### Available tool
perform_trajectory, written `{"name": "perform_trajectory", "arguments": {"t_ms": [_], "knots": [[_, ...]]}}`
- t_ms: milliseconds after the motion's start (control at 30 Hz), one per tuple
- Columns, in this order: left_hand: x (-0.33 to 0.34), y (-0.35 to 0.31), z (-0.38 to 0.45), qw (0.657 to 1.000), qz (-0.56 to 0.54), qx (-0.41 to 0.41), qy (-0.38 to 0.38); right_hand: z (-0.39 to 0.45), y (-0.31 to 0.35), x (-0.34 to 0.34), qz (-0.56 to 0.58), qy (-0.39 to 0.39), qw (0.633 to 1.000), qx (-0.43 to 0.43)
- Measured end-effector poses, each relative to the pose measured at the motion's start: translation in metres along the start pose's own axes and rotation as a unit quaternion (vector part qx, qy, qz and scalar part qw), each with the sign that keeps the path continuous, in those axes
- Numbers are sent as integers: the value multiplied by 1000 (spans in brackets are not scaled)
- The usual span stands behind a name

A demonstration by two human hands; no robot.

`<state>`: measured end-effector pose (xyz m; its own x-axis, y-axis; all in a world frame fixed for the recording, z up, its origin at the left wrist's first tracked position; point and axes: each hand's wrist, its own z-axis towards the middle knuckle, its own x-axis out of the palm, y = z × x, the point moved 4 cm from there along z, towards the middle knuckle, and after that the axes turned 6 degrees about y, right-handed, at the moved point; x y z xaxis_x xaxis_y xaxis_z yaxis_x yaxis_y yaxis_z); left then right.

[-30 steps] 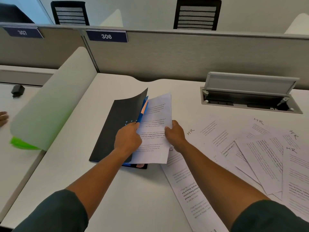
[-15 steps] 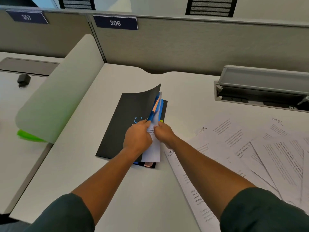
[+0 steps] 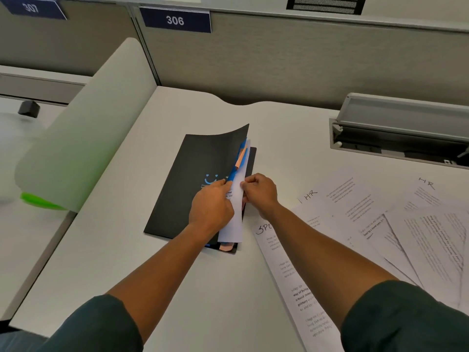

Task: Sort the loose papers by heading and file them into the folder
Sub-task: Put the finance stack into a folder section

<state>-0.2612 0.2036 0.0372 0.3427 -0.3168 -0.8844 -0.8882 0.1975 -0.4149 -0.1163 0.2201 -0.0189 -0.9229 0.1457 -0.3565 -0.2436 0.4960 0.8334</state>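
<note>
Head view: a black folder (image 3: 189,184) lies mid-bench (image 3: 157,250), long axis running near-left to far-right, cover lifted. The left hand (image 3: 212,207) and right hand (image 3: 258,190) pinch a sheet (image 3: 234,214) tucked inside. Loose papers (image 3: 380,219) spread right.

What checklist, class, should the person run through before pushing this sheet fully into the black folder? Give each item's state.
1. Left hand holds the folder cover lifted: ok.
2. Right hand pinches the sheet edge: ok.
3. Sheet fully inside: not ok, its lower end sticks out.
4. Sheet's heading matches this section: cannot tell, heading hidden.
5. Blue divider clear of the sheet: cannot tell.
6. Remaining papers still unfiled on the desk: ok, within sight.
</note>
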Motion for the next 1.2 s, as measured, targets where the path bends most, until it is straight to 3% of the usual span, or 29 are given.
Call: {"name": "perform_trajectory", "arguments": {"t_ms": [200, 367, 567, 833, 1200], "knots": [[-5, -5, -3, 1000, 1, 18, -8, 2, 3, 17, -34, 66, 997, 23], [-3, -6, -3, 1000, 3, 25, -18, 4, 2, 22, -33, 50, 998, 32], [2, -2, -1, 999, 30, 30, -12, 1, -1, 26, -42, 98, 994, 9], [9, -1, 1, 999, 40, 24, 6, 1, -9, 16, -217, 163, 962, -32], [22, 1, 3, 997, 70, 21, 30, 4, -16, -4, -190, 81, 978, -22]]}}
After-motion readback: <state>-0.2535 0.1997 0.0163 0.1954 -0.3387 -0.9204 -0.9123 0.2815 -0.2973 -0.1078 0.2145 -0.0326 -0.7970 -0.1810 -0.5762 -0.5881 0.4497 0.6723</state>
